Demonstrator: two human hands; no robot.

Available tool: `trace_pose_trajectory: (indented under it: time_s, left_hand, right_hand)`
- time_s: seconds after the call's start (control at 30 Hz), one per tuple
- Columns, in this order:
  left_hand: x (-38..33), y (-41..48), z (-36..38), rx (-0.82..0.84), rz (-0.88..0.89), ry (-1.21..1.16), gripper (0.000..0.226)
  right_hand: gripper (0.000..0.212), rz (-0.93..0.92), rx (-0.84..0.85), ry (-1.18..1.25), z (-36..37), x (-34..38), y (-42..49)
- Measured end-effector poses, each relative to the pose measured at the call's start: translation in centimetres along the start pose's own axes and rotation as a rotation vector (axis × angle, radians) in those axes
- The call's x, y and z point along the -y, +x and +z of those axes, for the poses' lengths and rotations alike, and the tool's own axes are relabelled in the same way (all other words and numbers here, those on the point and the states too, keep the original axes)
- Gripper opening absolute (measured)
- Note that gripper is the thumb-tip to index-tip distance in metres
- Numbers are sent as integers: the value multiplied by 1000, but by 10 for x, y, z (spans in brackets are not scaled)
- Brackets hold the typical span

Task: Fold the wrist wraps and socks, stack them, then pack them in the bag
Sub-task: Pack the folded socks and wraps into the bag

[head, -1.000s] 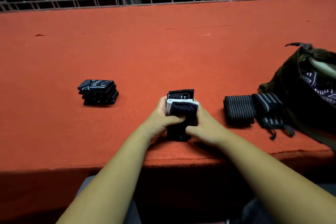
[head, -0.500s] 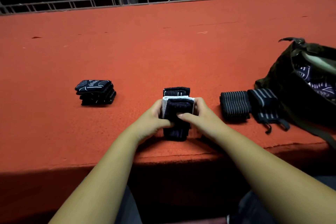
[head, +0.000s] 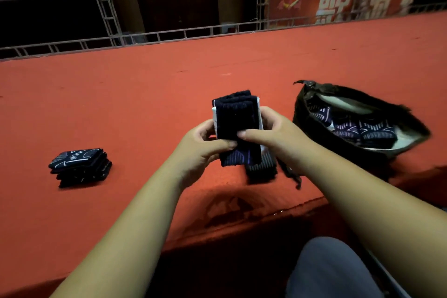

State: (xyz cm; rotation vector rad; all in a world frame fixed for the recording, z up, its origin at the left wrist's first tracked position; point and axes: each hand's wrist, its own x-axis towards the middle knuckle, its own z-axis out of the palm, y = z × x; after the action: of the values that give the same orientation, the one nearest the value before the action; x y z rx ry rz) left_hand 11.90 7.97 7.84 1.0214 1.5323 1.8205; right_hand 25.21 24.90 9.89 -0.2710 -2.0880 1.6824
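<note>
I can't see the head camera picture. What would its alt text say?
The left hand and right hand grip a stack of folded dark socks above a red carpeted platform. An open dark bag with folded patterned pieces inside sits to the right; striped wrist wraps lie beneath the right hand, and another folded stack rests at left.

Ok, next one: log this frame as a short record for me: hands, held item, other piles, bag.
left hand: grips the sock stack from its left side
right hand: grips the same stack, thumb across the front
sock stack: dark folded pieces with a white layer, apparently held off the red surface
wrist wraps: striped, on the surface, partly hidden behind the right hand
patterned pile: folded, far left, untouched
bag: open at right, folded items inside
</note>
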Motion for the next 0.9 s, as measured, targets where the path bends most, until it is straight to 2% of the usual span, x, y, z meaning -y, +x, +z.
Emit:
trace_pose_trajectory:
  time_s: [0.17,0.27,0.33,0.43,0.53,0.6,0.63,0.73,0.8,0.9]
  left_hand:
    - [-5,57,66,121,14,4,38]
    - [-11,97,102,107,36,165,41]
    - [-15,122,123,47,108,362,29]
    - [-17,160,148,14,314,753,7]
    - [-18,198,177,120,547,1128,20]
    - [-20,222,197,191,597,1332,22]
    - [-20,233,207,238,590,1449,20]
    - [-17,262,229,414,466,1717,18]
    - [-8,278,238,483,346,1797,19]
    - [2,297,240,513,230,1771,31]
  right_hand:
    - [34,18,-177,0,-76,16,-4]
    - [31,22,-320,59,-128,20,0]
    - [27,26,-422,106,-164,20,4]
    - [10,74,-560,119,-214,13,8]
    - [8,174,-618,28,-252,-7,9]
    - [7,243,-601,-26,-267,-21,11]
    - [3,264,-593,-26,-270,-26,12]
    - [8,326,-564,-34,-279,-44,18]
    - [6,349,-534,-59,-281,-55,24]
    - [9,383,-511,-109,-285,-72,36]
